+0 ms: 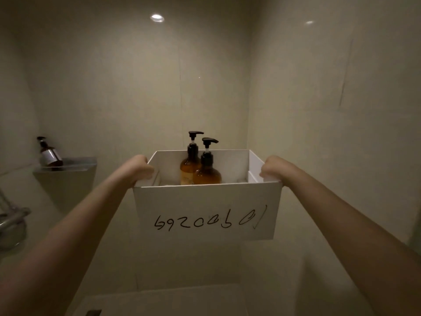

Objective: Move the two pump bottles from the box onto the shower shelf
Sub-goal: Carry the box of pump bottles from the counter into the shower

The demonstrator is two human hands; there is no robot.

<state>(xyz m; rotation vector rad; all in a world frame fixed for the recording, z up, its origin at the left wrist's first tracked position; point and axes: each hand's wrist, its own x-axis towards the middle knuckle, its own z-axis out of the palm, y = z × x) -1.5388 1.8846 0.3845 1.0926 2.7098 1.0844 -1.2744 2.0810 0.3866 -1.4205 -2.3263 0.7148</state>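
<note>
I hold a white open-topped box [205, 208] out in front of me, with handwritten black digits on its near face. My left hand [139, 168] grips its left rim and my right hand [272, 168] grips its right rim. Two amber pump bottles with black pumps stand upright inside: one [189, 165] toward the back, the other [207, 173] just right of it and nearer. The shower shelf [75, 166], a grey metal ledge, is fixed to the wall at the left, lower than the box rim.
A third amber pump bottle [49, 153] with a white label stands on the shelf's left part. Chrome shower fittings [12, 222] jut out at the far left edge. Beige tiled walls close in ahead and to the right.
</note>
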